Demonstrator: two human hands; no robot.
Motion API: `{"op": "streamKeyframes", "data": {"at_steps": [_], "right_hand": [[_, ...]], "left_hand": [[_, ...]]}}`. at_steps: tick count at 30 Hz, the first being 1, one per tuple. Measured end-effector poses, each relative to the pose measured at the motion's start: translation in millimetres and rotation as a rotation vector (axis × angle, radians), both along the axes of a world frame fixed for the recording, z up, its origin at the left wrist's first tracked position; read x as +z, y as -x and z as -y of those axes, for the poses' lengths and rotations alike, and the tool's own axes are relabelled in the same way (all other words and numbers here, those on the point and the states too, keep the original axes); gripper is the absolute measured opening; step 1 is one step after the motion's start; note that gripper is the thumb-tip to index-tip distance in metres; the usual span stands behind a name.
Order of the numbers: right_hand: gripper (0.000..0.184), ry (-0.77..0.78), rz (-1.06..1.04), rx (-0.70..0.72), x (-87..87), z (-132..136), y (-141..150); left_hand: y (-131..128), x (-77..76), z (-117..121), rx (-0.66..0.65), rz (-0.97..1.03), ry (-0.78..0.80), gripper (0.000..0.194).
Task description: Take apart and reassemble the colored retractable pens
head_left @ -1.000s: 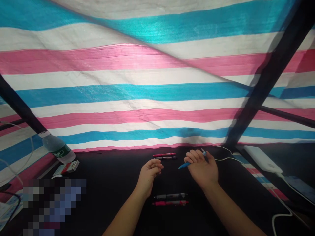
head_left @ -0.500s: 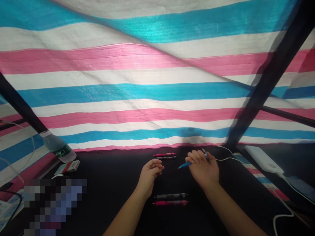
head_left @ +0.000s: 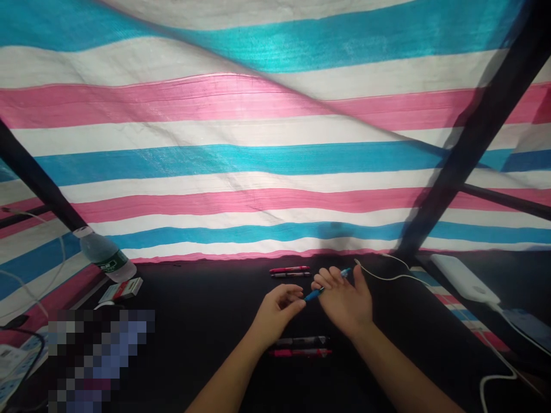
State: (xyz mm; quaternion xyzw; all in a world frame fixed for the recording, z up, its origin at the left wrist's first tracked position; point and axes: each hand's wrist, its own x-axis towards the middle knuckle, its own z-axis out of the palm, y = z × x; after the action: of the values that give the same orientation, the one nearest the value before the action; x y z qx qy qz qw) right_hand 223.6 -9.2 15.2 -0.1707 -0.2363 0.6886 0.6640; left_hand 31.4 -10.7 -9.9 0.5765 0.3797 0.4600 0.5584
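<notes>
Nearest me, a pink pen point(head_left: 301, 353) and a black pen point(head_left: 307, 341) lie on the black tabletop point(head_left: 193, 298). My right hand point(head_left: 344, 301) grips a blue pen point(head_left: 321, 291) across its fingers, tip pointing left. My left hand point(head_left: 278, 312), loosely open, sits just beside that tip, not touching. Farther off lie a second pink pen point(head_left: 289, 269) and a second black pen point(head_left: 290, 275), with a white power bank point(head_left: 462, 278) at right.

No writing can be read clearly here. The green label point(head_left: 113, 261) on the clear plastic water bottle point(head_left: 102, 251) is showing pale characters too small and blurred to make out. The red-and-white cardboard packet point(head_left: 121, 289) is carrying printing that is equally illegible. The slim blue plastic pen point(head_left: 314, 295) and the pink-and-black pen point(head_left: 300, 353) are showing no readable marks either.
</notes>
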Motion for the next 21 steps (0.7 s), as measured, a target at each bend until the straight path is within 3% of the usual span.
{"op": "streamKeyframes", "data": {"at_steps": [4, 7, 9, 11, 15, 18, 21], "right_hand": [[0.058, 0.001, 0.173, 0.077, -8.1, 1, 14], [0.061, -0.069, 0.487, 0.042, -12.2, -6, 8], [0.053, -0.156, 0.842, -0.101, -14.2, -10, -1], [0.030, -0.224, 1.025, -0.098, -15.7, -12, -10], [0.009, -0.572, 1.508, 0.134, -17.9, -6, -17], [0.006, -0.692, 1.634, 0.298, -18.3, 0, -13], [0.004, -0.740, 1.686, 0.339, -17.5, 3, -12]], "left_hand": [[1, -0.1, 3, -0.080, -0.151, -0.079, 0.023], [17, 12.7, -2, -0.101, -0.377, -0.174, 0.015], [30, 22.5, -7, -0.109, -0.584, -0.279, 0.013], [41, 28.3, -10, -0.116, -0.775, -0.375, 0.009], [49, 26.2, -12, -0.167, -0.993, -0.395, 0.012], [49, 22.4, -10, -0.230, -1.017, -0.404, 0.012], [49, 22.9, -9, -0.279, -1.009, -0.410, 0.011]]}}
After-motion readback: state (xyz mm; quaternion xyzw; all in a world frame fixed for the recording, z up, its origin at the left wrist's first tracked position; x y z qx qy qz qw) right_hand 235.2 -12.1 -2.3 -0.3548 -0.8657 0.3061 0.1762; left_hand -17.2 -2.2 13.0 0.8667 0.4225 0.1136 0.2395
